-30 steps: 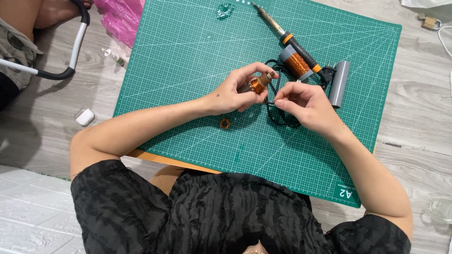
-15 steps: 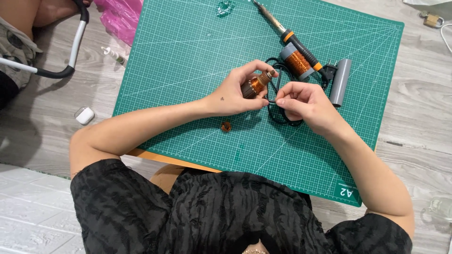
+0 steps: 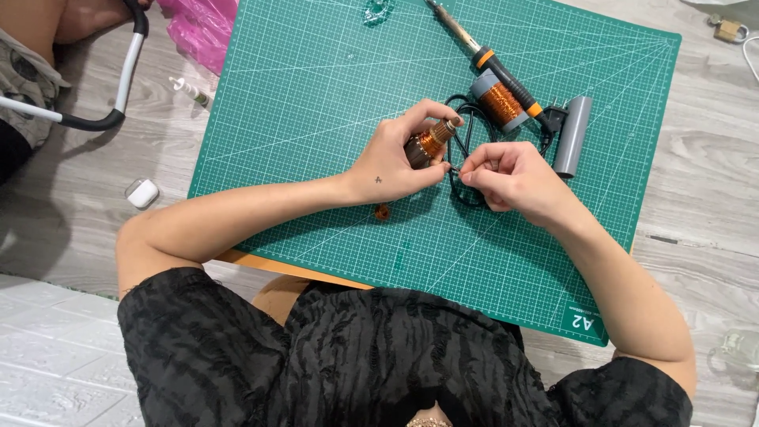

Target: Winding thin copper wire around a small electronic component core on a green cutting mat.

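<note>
— Holding anything, those fingers (image 3: 433,111)?

— Yes. The left hand (image 3: 395,162) is curled tight around a small copper coil (image 3: 431,142), near the middle of the frame. The right hand (image 3: 510,175) pinches shut on something thin beside it. I cannot tell what.

— What is around them?

— A black cord (image 3: 462,142) loops between the hands. Up and right lie a bigger copper spool (image 3: 500,101), a soldering iron (image 3: 482,57) and a grey tube (image 3: 572,134). A tiny brown piece (image 3: 383,212) sits below the left hand. All rest on a green cutting mat (image 3: 316,95). A white case (image 3: 143,193) lies on the floor, far left.
</note>
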